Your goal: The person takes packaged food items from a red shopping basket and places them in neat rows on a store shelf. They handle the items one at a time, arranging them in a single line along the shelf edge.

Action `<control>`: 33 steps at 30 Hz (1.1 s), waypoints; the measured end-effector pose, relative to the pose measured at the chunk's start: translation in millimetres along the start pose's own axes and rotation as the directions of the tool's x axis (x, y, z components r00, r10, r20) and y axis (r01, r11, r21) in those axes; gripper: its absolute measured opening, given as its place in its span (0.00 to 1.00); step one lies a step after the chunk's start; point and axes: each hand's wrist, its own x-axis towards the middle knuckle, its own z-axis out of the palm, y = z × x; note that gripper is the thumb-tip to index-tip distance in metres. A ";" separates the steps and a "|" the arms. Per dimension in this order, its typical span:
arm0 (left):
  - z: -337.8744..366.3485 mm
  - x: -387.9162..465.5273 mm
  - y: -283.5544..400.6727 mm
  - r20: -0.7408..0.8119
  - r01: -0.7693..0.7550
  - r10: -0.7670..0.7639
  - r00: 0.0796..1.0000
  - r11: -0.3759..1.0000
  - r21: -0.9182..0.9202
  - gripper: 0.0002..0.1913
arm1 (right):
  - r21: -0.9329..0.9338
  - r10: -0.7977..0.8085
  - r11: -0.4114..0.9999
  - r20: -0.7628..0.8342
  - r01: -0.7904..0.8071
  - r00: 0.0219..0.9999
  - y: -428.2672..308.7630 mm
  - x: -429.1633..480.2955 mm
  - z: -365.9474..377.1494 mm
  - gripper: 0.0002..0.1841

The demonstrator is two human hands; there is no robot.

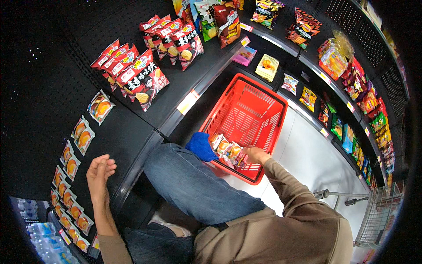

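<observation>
My left hand (100,175) hovers over the front of the black shelf (123,138), empty, with its fingers loosely curled. To its left, small clear packets (71,165) with round orange-yellow food stand in rows. My right hand (256,155) reaches over the rim of a red plastic shopping basket (254,95). Its fingers are at several similar small packets (226,147) heaped at the near end; the fingertips are partly hidden, so a grip cannot be made out. A blue cloth (201,147) hangs over the basket's near left corner, beside my bent knee.
Red chip bags (143,81) stand in two rows farther along the shelf. More snack bags (303,29) line the shelves curving round to the right. A wire cart (376,214) stands at lower right on the white floor (303,145). Bottled water packs (49,242) are at lower left.
</observation>
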 end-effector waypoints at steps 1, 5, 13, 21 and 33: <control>-5.0 0.3 2.6 -0.026 0.026 -0.026 0.999 1.000 0.001 0.12 | -0.053 -0.041 0.998 0.019 0.042 0.999 1.1 2.8 2.0 0.22; -21.3 -7.5 7.3 -0.069 0.028 -0.027 0.997 1.000 0.012 0.12 | -0.140 0.039 0.990 0.101 -0.024 0.994 0.8 15.8 13.5 0.22; -35.9 -16.6 -5.1 -0.050 0.041 -0.043 0.998 0.999 -0.028 0.11 | -0.291 -0.058 0.952 0.125 0.093 0.990 -14.0 15.7 9.0 0.24; -48.8 -27.4 -7.0 -0.099 0.066 -0.066 0.993 0.998 0.001 0.13 | 0.008 -0.060 0.998 -0.012 0.061 0.998 -10.7 -12.5 -67.6 0.30; -45.5 -36.6 10.1 0.157 -0.026 0.027 0.987 1.000 -0.008 0.14 | 0.776 -0.321 0.336 -0.438 0.533 0.840 -224.9 -60.0 -252.9 0.19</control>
